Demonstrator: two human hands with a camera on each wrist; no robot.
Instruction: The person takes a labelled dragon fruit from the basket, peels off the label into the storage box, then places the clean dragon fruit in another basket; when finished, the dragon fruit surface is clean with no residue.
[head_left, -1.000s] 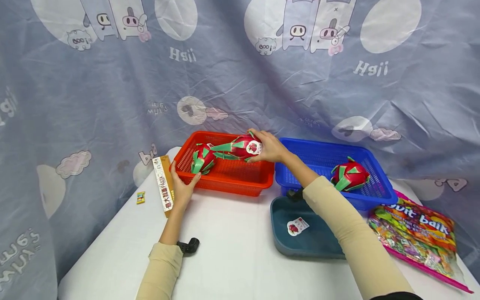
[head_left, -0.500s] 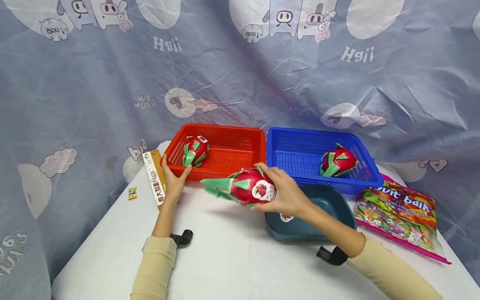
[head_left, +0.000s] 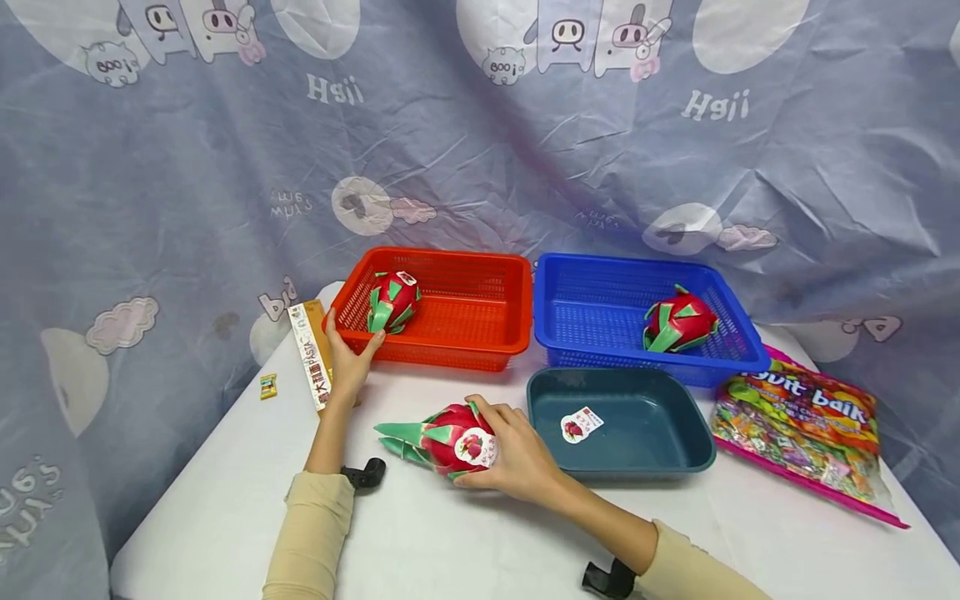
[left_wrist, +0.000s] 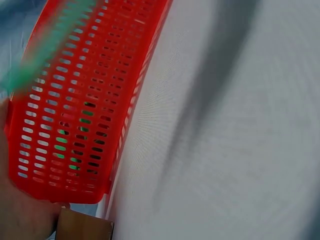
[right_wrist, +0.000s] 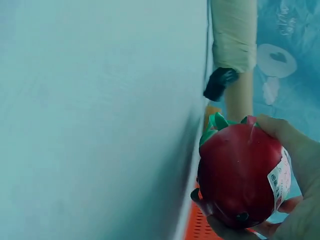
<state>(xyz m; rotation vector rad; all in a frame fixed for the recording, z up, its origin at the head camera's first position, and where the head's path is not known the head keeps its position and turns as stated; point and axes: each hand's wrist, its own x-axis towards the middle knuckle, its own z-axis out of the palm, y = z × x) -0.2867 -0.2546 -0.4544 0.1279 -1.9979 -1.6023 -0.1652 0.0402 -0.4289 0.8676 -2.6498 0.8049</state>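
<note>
While the right hand (head_left: 517,458) curls its fingers and thumb round a dragon fruit (head_left: 450,439), that fruit sits low at centre frame in the head view, on or just above the white table (head_left: 465,533), between the red basket (head_left: 450,333) and the near edge, just left of the teal tray (head_left: 622,421). In the right wrist view the fruit (right_wrist: 240,175) fills the lower right, with fingertips wrapped over its top and underside.

Progress, as a judgement: this one fruit is out of the baskets and not in any container; a second fruit (head_left: 392,302) lies in the red basket, a third (head_left: 677,324) in the blue basket (head_left: 592,304). The tray holds only a loose sticker (head_left: 581,424).

The left hand (head_left: 347,358) grips the red basket's near left corner, thumb on the rim, fingers against the wall.

Materials: the fruits look like smooth red plastic models, egg-shaped, with stiff green pointed scales and a white label. The baskets are rigid slotted plastic, rectangular with rounded corners. The tray is solid, matte and shallow.

Further out: a narrow pasta box (head_left: 311,367) upper left of the table, and a glossy crinkled candy bag (head_left: 806,437) at the right.
</note>
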